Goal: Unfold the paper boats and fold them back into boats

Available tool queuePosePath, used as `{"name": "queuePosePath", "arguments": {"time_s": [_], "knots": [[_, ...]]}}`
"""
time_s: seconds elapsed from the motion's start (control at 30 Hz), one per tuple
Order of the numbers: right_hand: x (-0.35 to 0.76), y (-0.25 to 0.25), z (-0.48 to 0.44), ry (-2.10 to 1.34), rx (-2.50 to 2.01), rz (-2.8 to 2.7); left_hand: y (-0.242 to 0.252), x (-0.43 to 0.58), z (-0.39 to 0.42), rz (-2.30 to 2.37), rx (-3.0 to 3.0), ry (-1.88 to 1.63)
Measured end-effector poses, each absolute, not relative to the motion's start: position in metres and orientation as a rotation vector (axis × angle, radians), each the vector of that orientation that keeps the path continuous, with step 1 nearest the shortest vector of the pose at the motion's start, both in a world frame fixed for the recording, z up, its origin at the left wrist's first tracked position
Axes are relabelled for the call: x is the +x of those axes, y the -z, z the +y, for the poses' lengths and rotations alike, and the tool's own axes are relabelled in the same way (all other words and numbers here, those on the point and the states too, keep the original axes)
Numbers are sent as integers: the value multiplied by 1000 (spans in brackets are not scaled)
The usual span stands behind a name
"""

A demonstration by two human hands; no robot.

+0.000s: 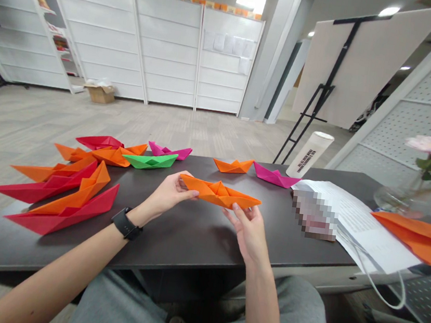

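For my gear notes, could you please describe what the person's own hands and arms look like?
The left hand is ungloved, with a black wristband, seemingly a watch. The right hand is ungloved, its wrist bare. No sleeve shows on either forearm.

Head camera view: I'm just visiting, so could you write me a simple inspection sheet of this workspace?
Surface: dark table, a plain top.
Job's things: orange paper boat held above the table; red and orange boats at left, with a green boat; a magenta boat beyond the hands, toward the right.
Clutter: at right, printed papers, a pixelated item, orange folded paper, a white cylinder.
Grips: left hand pinches the held boat's left end; right hand holds its right half from below.
Cables: white cable loops past the front edge at right.
Surroundings: white panels, cardboard box on the floor, board on an easel.
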State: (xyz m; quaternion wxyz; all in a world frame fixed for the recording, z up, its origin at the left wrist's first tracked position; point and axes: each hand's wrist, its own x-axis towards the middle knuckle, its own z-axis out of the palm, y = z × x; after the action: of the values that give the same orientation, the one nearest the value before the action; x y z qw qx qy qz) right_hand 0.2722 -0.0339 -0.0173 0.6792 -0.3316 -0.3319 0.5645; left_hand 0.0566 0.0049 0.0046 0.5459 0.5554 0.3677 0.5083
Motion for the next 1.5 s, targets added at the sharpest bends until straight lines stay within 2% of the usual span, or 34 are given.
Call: {"name": "queuePosePath", "arguments": {"time_s": [0.57, 0.8, 1.1, 1.5], "knots": [[270, 23, -30, -1194, -865, -740, -4, 61, 3, 850, 1255, -1265], [261, 24, -34, -1145, -906, -822, -4, 63, -2, 886, 1436, -1085], [258, 23, -35, -1147, -942, -979, 1, 63, 0, 903, 1337, -1092], [262, 22, -32, -1220, -856, -827, -1, 66, -2, 896, 1319, -1124]]}}
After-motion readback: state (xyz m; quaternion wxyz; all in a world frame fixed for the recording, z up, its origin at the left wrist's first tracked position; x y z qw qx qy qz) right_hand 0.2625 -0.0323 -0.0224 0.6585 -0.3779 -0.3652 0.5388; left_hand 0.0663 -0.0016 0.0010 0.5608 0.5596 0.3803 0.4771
